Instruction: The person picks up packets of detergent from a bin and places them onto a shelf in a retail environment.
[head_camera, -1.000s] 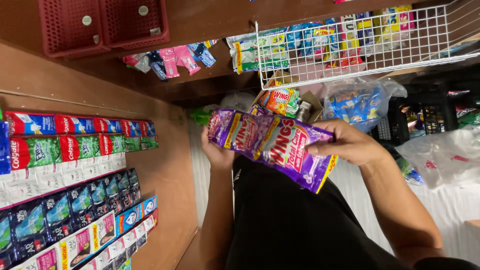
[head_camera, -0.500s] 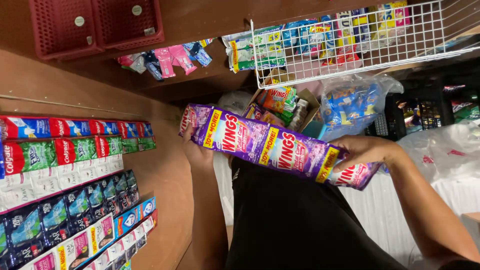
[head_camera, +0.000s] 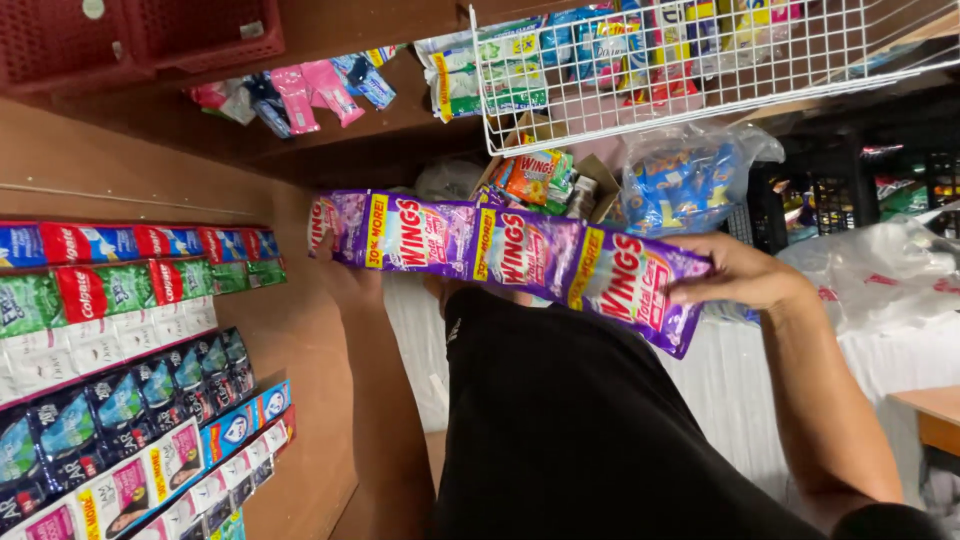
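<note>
A brown wooden wall (head_camera: 300, 330) fills the left side, hung with rows of small sachets: red and blue ones (head_camera: 130, 243) at the top, green and white ones (head_camera: 120, 290) under them, dark blue ones (head_camera: 130, 395) lower down, and pink and white ones (head_camera: 150, 475) at the bottom. Above, two red plastic baskets (head_camera: 140, 35) sit against the wood, with loose pink and blue packets (head_camera: 290, 90) on the shelf beside them. A white wire basket (head_camera: 690, 60) at the upper right holds more coloured packets. Below it lie a clear bag of blue packets (head_camera: 685, 180), an open cardboard box (head_camera: 545, 175) with orange and green packs, and a white plastic bag (head_camera: 880, 275) at the far right.

In the middle, in front of the person's black shirt (head_camera: 600, 440), a long strip of purple sachets (head_camera: 500, 255) is stretched out nearly level, sloping slightly down to the right. The left hand (head_camera: 345, 270) grips the strip's left end close to the wooden wall, mostly hidden behind the sachets. The right hand (head_camera: 740, 270) clasps the right end, fingers curled over the last purple sachet, just below the clear bag.
</note>
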